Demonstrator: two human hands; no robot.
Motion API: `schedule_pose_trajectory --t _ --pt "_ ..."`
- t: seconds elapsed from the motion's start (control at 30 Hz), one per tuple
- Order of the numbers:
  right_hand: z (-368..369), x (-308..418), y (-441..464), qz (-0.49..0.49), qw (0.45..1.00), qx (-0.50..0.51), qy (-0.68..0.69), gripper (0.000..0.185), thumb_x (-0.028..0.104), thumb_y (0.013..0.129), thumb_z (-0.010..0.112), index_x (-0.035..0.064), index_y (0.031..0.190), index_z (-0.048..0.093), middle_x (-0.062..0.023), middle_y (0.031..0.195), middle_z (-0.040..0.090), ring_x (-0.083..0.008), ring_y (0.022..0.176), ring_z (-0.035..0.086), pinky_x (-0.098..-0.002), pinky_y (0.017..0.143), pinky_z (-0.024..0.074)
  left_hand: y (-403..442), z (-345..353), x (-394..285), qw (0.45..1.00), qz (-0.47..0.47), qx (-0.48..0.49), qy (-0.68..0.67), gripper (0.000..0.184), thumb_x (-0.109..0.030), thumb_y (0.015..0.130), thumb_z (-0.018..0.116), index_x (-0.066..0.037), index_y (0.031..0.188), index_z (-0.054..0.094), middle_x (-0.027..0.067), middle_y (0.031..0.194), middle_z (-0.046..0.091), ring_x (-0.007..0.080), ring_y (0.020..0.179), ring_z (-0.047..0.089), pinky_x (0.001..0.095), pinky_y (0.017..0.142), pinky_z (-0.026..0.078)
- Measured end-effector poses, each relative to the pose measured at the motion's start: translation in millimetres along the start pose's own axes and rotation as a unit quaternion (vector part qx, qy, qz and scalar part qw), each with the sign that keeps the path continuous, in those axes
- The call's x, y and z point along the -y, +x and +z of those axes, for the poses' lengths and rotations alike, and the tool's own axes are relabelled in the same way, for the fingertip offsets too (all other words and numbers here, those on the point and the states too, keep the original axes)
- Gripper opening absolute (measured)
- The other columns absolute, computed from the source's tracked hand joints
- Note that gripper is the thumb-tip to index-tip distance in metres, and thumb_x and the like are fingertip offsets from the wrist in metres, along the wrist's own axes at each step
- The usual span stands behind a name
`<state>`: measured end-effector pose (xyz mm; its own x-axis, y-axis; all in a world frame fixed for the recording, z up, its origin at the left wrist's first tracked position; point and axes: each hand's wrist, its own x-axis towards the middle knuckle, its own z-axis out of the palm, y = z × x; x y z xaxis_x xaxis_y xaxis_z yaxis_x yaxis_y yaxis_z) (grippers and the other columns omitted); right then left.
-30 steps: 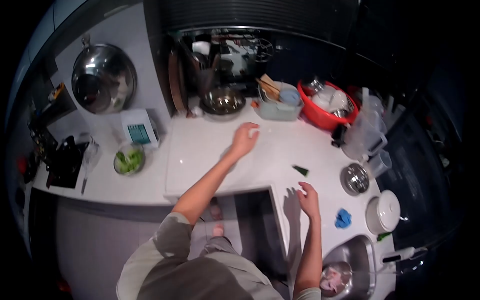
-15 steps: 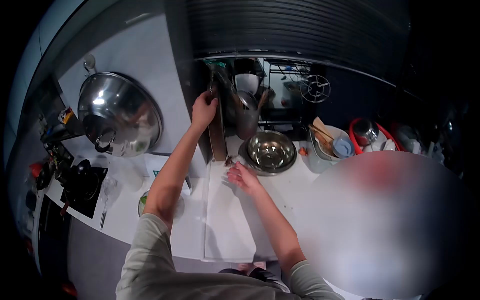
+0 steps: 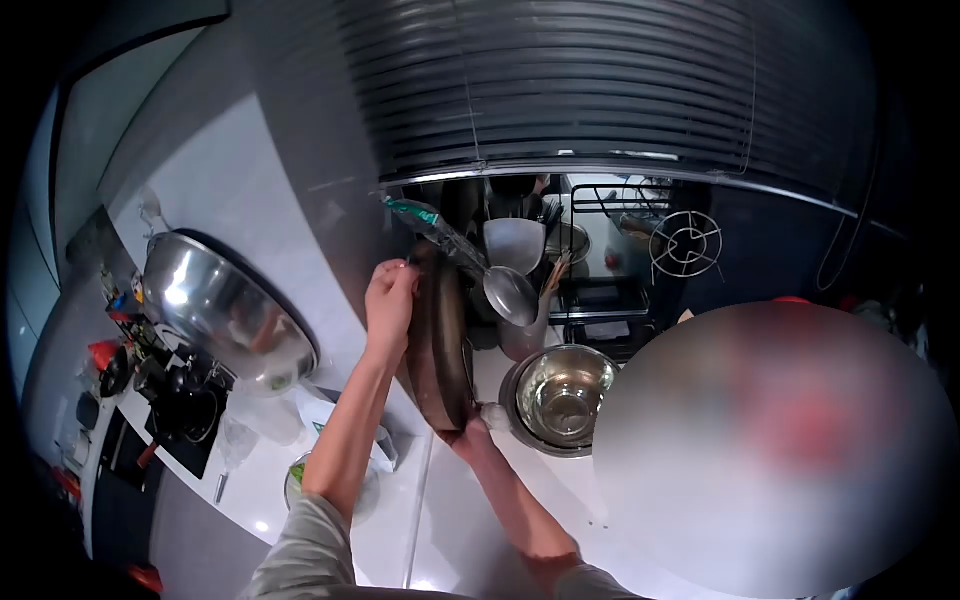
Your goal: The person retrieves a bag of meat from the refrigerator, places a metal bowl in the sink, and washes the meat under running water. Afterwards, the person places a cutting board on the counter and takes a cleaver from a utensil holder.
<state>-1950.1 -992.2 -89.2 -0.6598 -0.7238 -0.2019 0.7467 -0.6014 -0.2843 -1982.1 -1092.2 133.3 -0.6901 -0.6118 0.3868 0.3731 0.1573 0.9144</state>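
Observation:
A thick brown wooden cutting board (image 3: 438,345) stands on edge against the wall, slightly tilted. My left hand (image 3: 390,300) is closed at its upper end, fingertips partly hidden behind the edge. At the board's lower end my right hand (image 3: 468,438) grips from below, with some fingers out of sight. Just right of that hand lies a small clear plastic piece (image 3: 494,416). Stacked steel bowls (image 3: 567,400) sit beside it on the white counter. Behind the board are a steel ladle (image 3: 511,296) and a utensil holder (image 3: 525,338).
A large steel wok or basin (image 3: 225,305) hangs on the left wall. Below it stand a glass bowl with greens (image 3: 300,472) and a white packet (image 3: 385,450). A wire rack (image 3: 686,244) is at the windowsill. A blurred patch covers the right counter.
My right hand has moved from open beside the bowls to the board's lower end and taken hold. The board leans more now. My view has shifted, with more of the blinds showing.

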Motion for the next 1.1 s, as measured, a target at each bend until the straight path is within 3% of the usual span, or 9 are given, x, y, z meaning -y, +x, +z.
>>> schedule_pose_trajectory --t 0.33,0.37,0.5,0.6,0.63,0.73,0.8,1.0,1.1 --pt "-4.3 -20.7 -82.1 0.040 0.999 0.029 -0.024 0.051 0.042 0.093 0.044 0.0022 0.126 0.044 -0.0093 0.120 0.055 -0.0198 0.108 0.056 -0.0356 0.093 0.0464 -108.5 -32.1 -97.1 0.994 0.055 -0.040 -0.082 0.007 -0.004 0.084 0.051 0.001 0.085 0.056 -0.0016 0.084 0.046 0.0043 0.067 0.037 0.0180 0.063 0.029" --pt "-6.9 -26.0 -100.9 0.048 0.997 0.043 -0.031 0.048 0.041 0.093 0.045 0.0084 0.127 0.046 -0.0074 0.122 0.055 -0.0204 0.112 0.053 -0.0363 0.096 0.0435 -127.1 -36.0 -110.3 0.994 0.065 -0.025 -0.087 0.008 -0.003 0.084 0.050 0.001 0.086 0.056 -0.0015 0.084 0.047 0.0042 0.066 0.036 0.0178 0.062 0.029" --pt "-11.2 -50.5 -168.9 0.085 0.976 0.112 0.167 0.051 0.043 0.091 0.050 0.0083 0.129 0.045 -0.0068 0.123 0.053 -0.0191 0.112 0.052 -0.0375 0.098 0.0412 -212.3 -44.7 -153.9 0.991 0.072 0.031 -0.109 0.012 0.000 0.082 0.045 0.003 0.091 0.053 -0.0002 0.083 0.047 0.0036 0.062 0.035 0.0168 0.059 0.028" --pt "-47.8 -71.4 -190.2 -0.001 0.978 0.185 0.101 0.054 0.043 0.090 0.051 0.0082 0.130 0.043 -0.0061 0.125 0.052 -0.0166 0.111 0.052 -0.0351 0.097 0.0412 -261.1 -59.3 -172.3 0.976 -0.026 0.073 -0.206 0.012 -0.004 0.081 0.048 0.001 0.091 0.054 -0.0023 0.068 0.040 0.0043 0.061 0.035 0.0173 0.061 0.029" --pt "-67.1 -88.8 -196.3 -0.094 0.983 0.142 0.061 0.055 0.044 0.091 0.048 0.0075 0.131 0.041 -0.0059 0.124 0.051 -0.0194 0.111 0.051 -0.0361 0.095 0.0432 -272.6 -66.8 -172.1 0.963 -0.047 0.090 -0.250 0.012 -0.005 0.081 0.049 0.001 0.090 0.054 -0.0031 0.065 0.038 0.0048 0.061 0.035 0.0171 0.065 0.031" --pt "-66.4 -74.1 -271.3 -0.121 0.988 0.059 0.070 0.059 0.047 0.089 0.052 0.0048 0.129 0.044 -0.0057 0.115 0.057 -0.0177 0.107 0.054 -0.0350 0.091 0.0456 -295.6 -80.8 -169.6 0.909 -0.148 0.143 -0.363 0.007 -0.008 0.082 0.051 -0.001 0.081 0.053 -0.0019 0.065 0.042 0.0092 0.075 0.047 0.0252 0.093 0.034" --pt "-68.2 -52.3 -335.5 -0.129 0.985 -0.110 0.030 0.058 0.045 0.088 0.055 0.0023 0.126 0.047 -0.0073 0.112 0.058 -0.0185 0.103 0.056 -0.0355 0.087 0.0478 -314.1 -68.9 -164.7 0.864 -0.201 0.176 -0.427 0.014 -0.009 0.083 0.050 -0.006 0.070 0.049 -0.0006 0.070 0.047 0.0129 0.085 0.050 0.0296 0.097 0.032" --pt "-109.1 -49.8 -526.6 -0.381 0.849 -0.366 -0.010 0.043 0.031 0.089 0.059 -0.0024 0.115 0.054 -0.0119 0.101 0.062 -0.0202 0.084 0.063 -0.0347 0.071 0.0535 -393.1 -29.0 -94.4 0.879 -0.303 0.172 -0.325 0.020 -0.016 0.091 0.050 -0.006 0.074 0.050 -0.0018 0.072 0.045 0.0112 0.083 0.049 0.0300 0.088 0.041" --pt "-116.1 -74.1 -615.1 -0.450 0.743 -0.495 -0.014 0.044 0.027 0.087 0.062 -0.0054 0.115 0.053 -0.0121 0.102 0.062 -0.0173 0.088 0.060 -0.0309 0.075 0.0492 -448.1 -2.1 -45.8 0.896 -0.232 0.303 -0.228 0.020 -0.016 0.092 0.049 -0.007 0.075 0.049 -0.0033 0.071 0.039 0.0088 0.070 0.038 0.0238 0.072 0.034"
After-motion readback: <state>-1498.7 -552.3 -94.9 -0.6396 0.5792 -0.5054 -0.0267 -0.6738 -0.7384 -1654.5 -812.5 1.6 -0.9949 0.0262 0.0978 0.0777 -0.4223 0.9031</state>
